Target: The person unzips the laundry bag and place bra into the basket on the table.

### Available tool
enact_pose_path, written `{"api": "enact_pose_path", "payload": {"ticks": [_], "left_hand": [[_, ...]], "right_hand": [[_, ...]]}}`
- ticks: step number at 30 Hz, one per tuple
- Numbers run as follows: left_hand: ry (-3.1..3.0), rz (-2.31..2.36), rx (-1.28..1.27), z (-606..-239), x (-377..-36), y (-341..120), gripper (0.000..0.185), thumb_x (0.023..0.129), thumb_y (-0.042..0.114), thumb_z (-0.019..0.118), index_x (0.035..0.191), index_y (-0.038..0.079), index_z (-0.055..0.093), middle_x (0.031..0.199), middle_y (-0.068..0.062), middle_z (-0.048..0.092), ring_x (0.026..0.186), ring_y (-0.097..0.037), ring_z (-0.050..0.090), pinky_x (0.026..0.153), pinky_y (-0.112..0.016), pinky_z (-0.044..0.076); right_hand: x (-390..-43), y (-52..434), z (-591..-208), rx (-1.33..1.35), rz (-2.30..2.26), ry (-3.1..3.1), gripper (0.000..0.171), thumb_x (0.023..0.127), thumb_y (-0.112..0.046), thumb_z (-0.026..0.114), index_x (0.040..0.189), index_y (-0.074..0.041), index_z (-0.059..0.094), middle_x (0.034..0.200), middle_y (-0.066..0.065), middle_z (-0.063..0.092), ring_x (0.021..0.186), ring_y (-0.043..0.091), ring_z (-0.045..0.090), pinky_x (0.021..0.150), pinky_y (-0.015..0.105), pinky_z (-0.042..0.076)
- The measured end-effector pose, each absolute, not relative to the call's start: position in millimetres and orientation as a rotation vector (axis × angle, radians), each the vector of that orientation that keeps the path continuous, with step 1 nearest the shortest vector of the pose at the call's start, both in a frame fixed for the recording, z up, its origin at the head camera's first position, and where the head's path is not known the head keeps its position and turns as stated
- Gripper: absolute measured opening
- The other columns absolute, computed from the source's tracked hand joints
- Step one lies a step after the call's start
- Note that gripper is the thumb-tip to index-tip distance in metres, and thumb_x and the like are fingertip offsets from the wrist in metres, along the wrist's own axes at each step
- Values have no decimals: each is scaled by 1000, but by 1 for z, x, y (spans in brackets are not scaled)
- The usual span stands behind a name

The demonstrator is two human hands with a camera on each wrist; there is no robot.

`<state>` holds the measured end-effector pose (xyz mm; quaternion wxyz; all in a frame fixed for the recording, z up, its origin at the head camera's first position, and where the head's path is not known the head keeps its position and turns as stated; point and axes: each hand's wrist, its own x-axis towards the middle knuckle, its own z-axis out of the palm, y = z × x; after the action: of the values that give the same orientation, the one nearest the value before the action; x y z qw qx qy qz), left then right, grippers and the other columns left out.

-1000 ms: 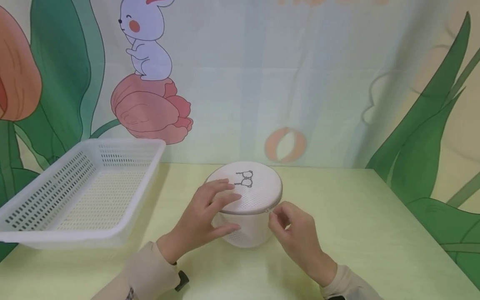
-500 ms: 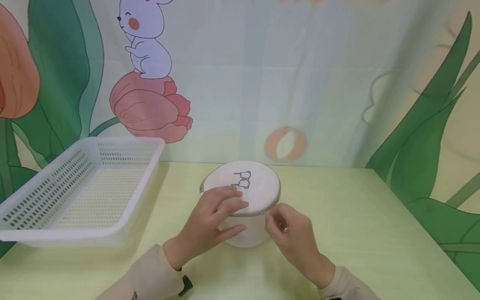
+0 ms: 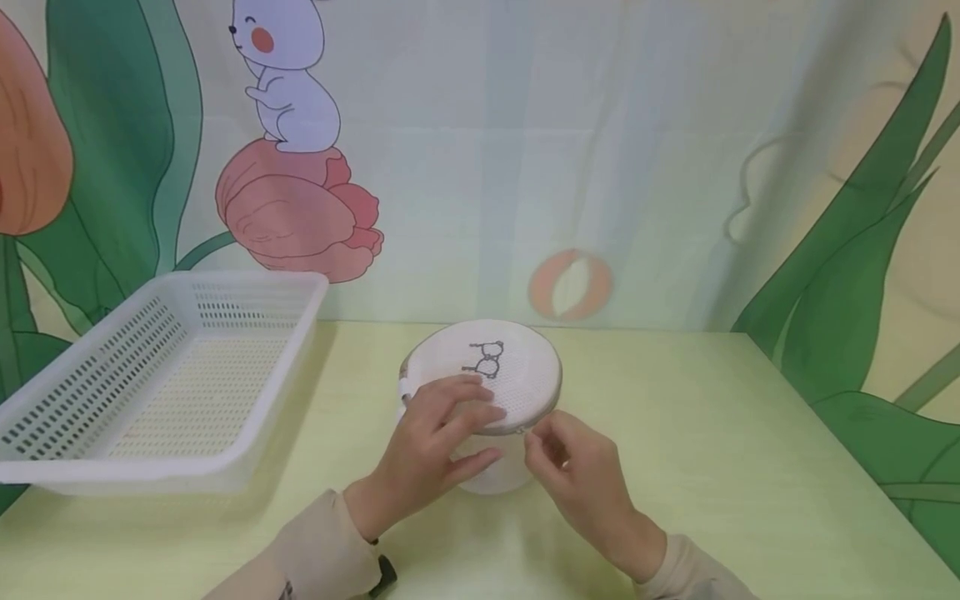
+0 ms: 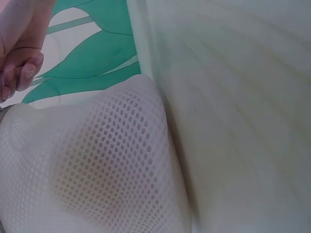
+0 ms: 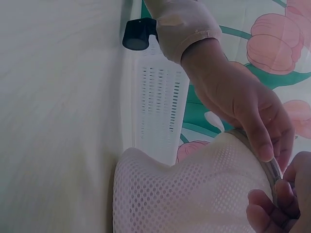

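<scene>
A white mesh laundry bag, round and upright, stands on the table with a dark bra-like outline on its flat lid. Grey zipper tape runs round the lid's rim. My left hand rests on the near left of the lid, fingers spread and thumb low beside the wall. At the front right of the rim, my right hand pinches the small zipper pull, mostly hidden by the fingertips. In the right wrist view, both hands meet close to the zipper. The left wrist view shows the mesh wall bulging.
A white perforated plastic basket stands at the left of the pale yellow table. Behind the table hangs a backdrop printed with a rabbit and tulips.
My right hand has shifted slightly left along the rim with the zipper pull. My left hand has slid a little right on the lid. A pale tab now shows at the left rim.
</scene>
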<state>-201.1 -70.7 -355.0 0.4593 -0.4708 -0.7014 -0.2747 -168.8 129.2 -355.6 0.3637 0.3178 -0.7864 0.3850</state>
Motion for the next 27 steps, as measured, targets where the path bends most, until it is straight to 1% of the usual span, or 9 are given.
{"api": "enact_pose_path", "payload": {"ticks": [2, 4, 7, 11, 14, 20, 27], "left_hand": [[-1727, -685, -1158, -355, -202, -71, 31, 82, 26, 76, 104, 8, 64, 106, -10, 62, 110, -31, 58, 98, -43, 45], [-1723, -682, -1154, -356, -203, -70, 30, 82, 26, 76, 103, 8, 65, 106, -10, 62, 110, -30, 58, 97, -43, 45], [-1727, -667, -1143, -357, -204, -70, 30, 80, 24, 77, 103, 9, 65, 106, -10, 62, 109, -29, 58, 96, -41, 45], [-1737, -642, -1123, -358, -205, -70, 32, 74, 19, 81, 101, 10, 65, 105, -9, 62, 106, -27, 58, 94, -41, 46], [-1740, -629, -1110, -360, -205, -69, 31, 73, 15, 81, 99, 11, 65, 105, -8, 61, 103, -26, 58, 92, -40, 46], [-1743, -621, -1097, -361, -207, -71, 26, 74, 12, 79, 96, 11, 64, 103, -9, 61, 99, -26, 58, 88, -40, 47], [-1733, -629, -1122, -364, -209, -74, 24, 76, 12, 78, 96, 11, 65, 104, -9, 61, 100, -26, 57, 88, -41, 48]], "right_hand": [[-169, 129, -356, 821, 997, -2030, 14, 76, 4, 60, 75, -9, 56, 64, -7, 55, 57, -2, 47, 49, 10, 42], [-169, 129, -356, 824, 999, -2035, 14, 77, 4, 61, 76, -9, 55, 65, -7, 55, 57, -2, 48, 49, 10, 42], [-168, 128, -357, 834, 998, -2037, 13, 77, 4, 61, 77, -9, 55, 65, -7, 55, 57, -2, 48, 49, 10, 43], [-167, 128, -358, 854, 1008, -2031, 14, 78, 4, 61, 77, -8, 55, 66, -6, 55, 58, -2, 49, 50, 11, 43], [-167, 127, -359, 876, 1034, -2025, 14, 78, 5, 61, 78, -8, 56, 66, -6, 55, 59, -1, 49, 51, 11, 43], [-167, 124, -359, 918, 1080, -2026, 15, 78, 7, 61, 79, -8, 56, 67, -5, 56, 59, 0, 50, 52, 13, 44], [-166, 123, -360, 932, 1073, -2051, 15, 79, 6, 62, 80, -8, 56, 68, -6, 55, 60, -1, 50, 52, 12, 43]]}}
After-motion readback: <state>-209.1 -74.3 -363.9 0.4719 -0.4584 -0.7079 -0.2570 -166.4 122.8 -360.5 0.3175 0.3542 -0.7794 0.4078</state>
